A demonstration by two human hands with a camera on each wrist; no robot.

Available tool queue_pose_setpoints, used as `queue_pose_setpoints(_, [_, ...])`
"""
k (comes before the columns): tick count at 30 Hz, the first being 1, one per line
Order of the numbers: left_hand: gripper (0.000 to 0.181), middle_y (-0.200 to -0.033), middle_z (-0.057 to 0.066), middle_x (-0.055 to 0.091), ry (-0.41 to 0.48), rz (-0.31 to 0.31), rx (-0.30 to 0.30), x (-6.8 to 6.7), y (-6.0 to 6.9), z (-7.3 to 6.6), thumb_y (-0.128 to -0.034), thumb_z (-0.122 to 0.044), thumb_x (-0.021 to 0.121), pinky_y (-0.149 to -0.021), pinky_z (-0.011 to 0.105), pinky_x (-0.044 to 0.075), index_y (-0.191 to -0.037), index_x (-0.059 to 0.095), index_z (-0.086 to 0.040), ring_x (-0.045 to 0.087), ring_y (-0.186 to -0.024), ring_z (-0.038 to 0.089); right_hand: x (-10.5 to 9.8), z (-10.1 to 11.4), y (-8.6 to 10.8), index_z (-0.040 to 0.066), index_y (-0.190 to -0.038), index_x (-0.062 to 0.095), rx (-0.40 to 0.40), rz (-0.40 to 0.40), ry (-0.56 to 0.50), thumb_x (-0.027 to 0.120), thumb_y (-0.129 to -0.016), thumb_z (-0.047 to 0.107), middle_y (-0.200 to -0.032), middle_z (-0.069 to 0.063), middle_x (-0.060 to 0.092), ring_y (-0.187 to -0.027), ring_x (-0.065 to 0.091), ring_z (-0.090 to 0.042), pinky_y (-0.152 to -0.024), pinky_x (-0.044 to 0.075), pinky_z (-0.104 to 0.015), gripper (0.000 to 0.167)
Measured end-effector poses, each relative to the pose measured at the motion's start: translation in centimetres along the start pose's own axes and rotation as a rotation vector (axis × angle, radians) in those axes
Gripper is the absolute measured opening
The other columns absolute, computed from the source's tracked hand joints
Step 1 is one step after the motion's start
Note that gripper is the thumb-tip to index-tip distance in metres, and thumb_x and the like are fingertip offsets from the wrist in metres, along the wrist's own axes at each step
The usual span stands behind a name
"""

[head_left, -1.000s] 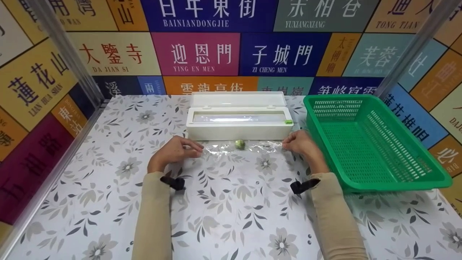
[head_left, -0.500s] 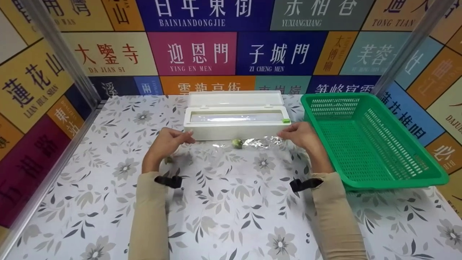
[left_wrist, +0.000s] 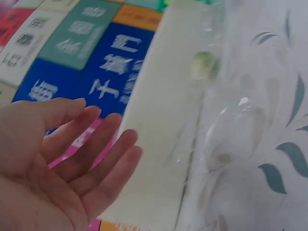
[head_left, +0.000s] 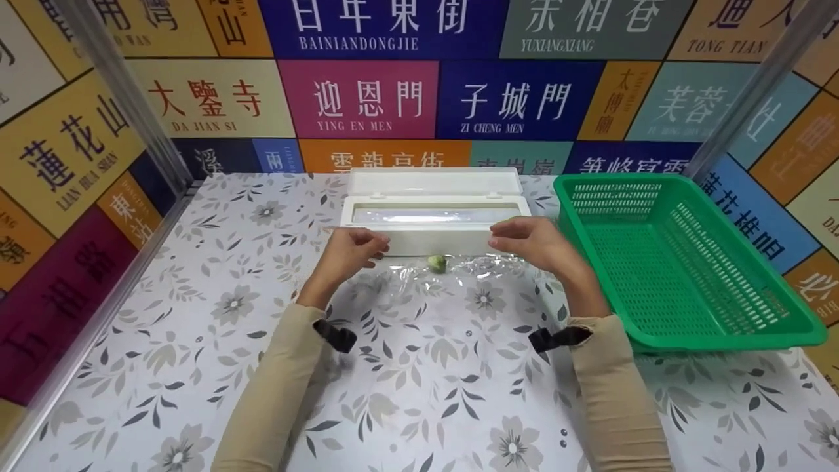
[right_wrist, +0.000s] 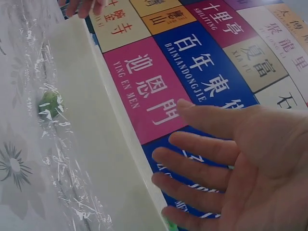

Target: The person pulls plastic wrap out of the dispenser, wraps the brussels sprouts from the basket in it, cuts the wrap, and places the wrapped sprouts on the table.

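Observation:
A strip of crumpled clear cling film [head_left: 482, 265] lies along the front of a white cling film dispenser [head_left: 446, 241]. On or under the film, near its middle, sits a small round green vegetable [head_left: 436, 263] that looks like a Brussels sprout. My left hand [head_left: 351, 254] hovers by the dispenser's left front, fingers loosely bent with nothing between them; the left wrist view shows that palm [left_wrist: 72, 168] bare. At the dispenser's right end my right hand [head_left: 534, 242] is held up, its fingers [right_wrist: 192, 168] spread and holding nothing in the right wrist view.
The dispenser's lid [head_left: 432, 181] stands raised at the back, and a green cutter tab [right_wrist: 172, 226] shows at its end. To the right is a green perforated basket [head_left: 629, 321]. A flowered cloth [head_left: 406, 393] covers the table, before a sign-patterned wall [head_left: 367, 98].
Both hands have let go of the film's ends. My left hand has moved right, and my right hand has lifted slightly and opened. The film and the sprout-like vegetable stay in front of the dispenser.

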State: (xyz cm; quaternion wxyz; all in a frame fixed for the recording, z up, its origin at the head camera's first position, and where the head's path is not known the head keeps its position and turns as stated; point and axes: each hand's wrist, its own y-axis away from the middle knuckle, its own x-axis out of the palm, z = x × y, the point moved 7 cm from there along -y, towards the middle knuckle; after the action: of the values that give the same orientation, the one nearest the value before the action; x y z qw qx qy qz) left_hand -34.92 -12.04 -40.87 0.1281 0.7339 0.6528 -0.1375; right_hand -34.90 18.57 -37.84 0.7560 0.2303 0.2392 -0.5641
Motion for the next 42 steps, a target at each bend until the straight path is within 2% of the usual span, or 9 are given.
queue_pose_setpoints(4, [0.023, -0.106, 0.017, 0.077, -0.044, 0.001, 0.041, 1.6, -1.1, -0.9, -0.0948, -0.019, 0.070, -0.078, 0.029, 0.062, -0.109, 0.076, -0.002, 0.073, -0.094, 0.025, 1.7, 0.1, -1.1, 0.004, -0.133, 0.062, -0.092, 0.048, 0.022, 0.070, -0.095, 0.027, -0.133, -0.018, 0.065, -0.126, 0.060, -0.035, -0.104, 0.053, -0.050, 0.045])
queue_pose_setpoints(7, [0.020, -0.104, 0.014, 0.077, -0.112, 0.006, 0.072, 2.7, -1.8, -1.3, -0.0925, -0.019, 0.073, -0.073, 0.023, 0.058, -0.106, 0.078, -0.005, 0.073, -0.091, 0.022, 2.8, -0.1, -2.1, 0.006, -0.132, 0.064, -0.110, 0.047, 0.067, 0.071, -0.094, 0.027, -0.133, -0.015, 0.066, -0.125, 0.061, -0.036, -0.103, 0.053, -0.051, 0.043])
queue_pose_setpoints(10, [0.018, -0.104, 0.012, 0.078, -0.164, 0.013, 0.063, 3.8, -2.4, -1.0, -0.0900, -0.018, 0.076, -0.071, 0.019, 0.055, -0.104, 0.079, -0.006, 0.074, -0.092, 0.020, 3.8, -0.3, -2.9, 0.009, -0.131, 0.066, -0.113, 0.041, 0.096, 0.071, -0.094, 0.026, -0.132, -0.013, 0.067, -0.124, 0.061, -0.034, -0.104, 0.053, -0.050, 0.041])
queue_pose_setpoints(14, [0.019, -0.108, 0.011, 0.077, -0.176, 0.048, 0.036, 5.8, -3.1, -0.3, -0.0869, -0.012, 0.078, -0.082, 0.023, 0.059, -0.105, 0.078, -0.006, 0.073, -0.102, 0.022, 5.6, 0.0, -3.7, 0.009, -0.130, 0.067, -0.177, 0.067, 0.126, 0.072, -0.093, 0.019, -0.133, -0.012, 0.068, -0.125, 0.061, -0.032, -0.106, 0.051, -0.050, 0.039])
queue_pose_setpoints(18, [0.022, -0.113, 0.010, 0.076, -0.231, 0.099, 0.092, 7.9, -3.6, 0.1, -0.0842, -0.005, 0.077, -0.095, 0.031, 0.058, -0.106, 0.077, -0.005, 0.071, -0.110, 0.025, 7.5, 0.7, -4.1, 0.004, -0.129, 0.066, -0.301, 0.118, 0.172, 0.073, -0.090, 0.008, -0.133, -0.015, 0.067, -0.124, 0.062, -0.035, -0.107, 0.051, -0.050, 0.040])
queue_pose_setpoints(20, [0.024, -0.112, 0.010, 0.076, -0.252, 0.109, 0.113, 8.4, -3.7, 0.2, -0.0828, -0.001, 0.076, -0.096, 0.032, 0.058, -0.106, 0.077, -0.005, 0.071, -0.109, 0.026, 8.2, 0.9, -4.4, 0.003, -0.128, 0.066, -0.322, 0.135, 0.193, 0.075, -0.087, 0.006, -0.131, -0.016, 0.067, -0.123, 0.063, -0.035, -0.108, 0.051, -0.048, 0.042])
queue_pose_setpoints(29, [0.024, -0.106, 0.010, 0.078, -0.291, 0.072, 0.076, 8.4, -4.5, 0.4, -0.0801, 0.001, 0.077, -0.092, 0.030, 0.059, -0.102, 0.078, -0.007, 0.073, -0.102, 0.024, 9.3, 0.8, -5.9, 0.007, -0.124, 0.069, -0.230, 0.128, 0.266, 0.074, -0.089, 0.012, -0.124, -0.011, 0.072, -0.113, 0.068, -0.029, -0.102, 0.054, -0.043, 0.036])
queue_pose_setpoints(35, [0.026, -0.102, 0.012, 0.078, -0.266, 0.077, 0.125, 8.3, -4.4, 0.5, -0.0780, 0.005, 0.077, -0.089, 0.030, 0.060, -0.102, 0.078, -0.006, 0.073, -0.099, 0.026, 9.7, 0.6, -5.9, 0.009, -0.117, 0.073, -0.247, 0.079, 0.314, 0.080, -0.086, 0.019, -0.114, -0.010, 0.075, -0.104, 0.070, -0.027, -0.095, 0.057, -0.041, 0.034])
queue_pose_setpoints(42, [0.028, -0.106, 0.012, 0.077, -0.292, 0.165, 0.126, 8.5, -4.1, 0.5, -0.0800, 0.004, 0.075, -0.094, 0.030, 0.058, -0.107, 0.077, -0.006, 0.071, -0.104, 0.026, 10.0, 0.6, -5.7, 0.005, -0.108, 0.073, -0.261, 0.072, 0.345, 0.083, -0.080, 0.012, -0.104, -0.011, 0.075, -0.097, 0.069, -0.028, -0.091, 0.056, -0.042, 0.030])
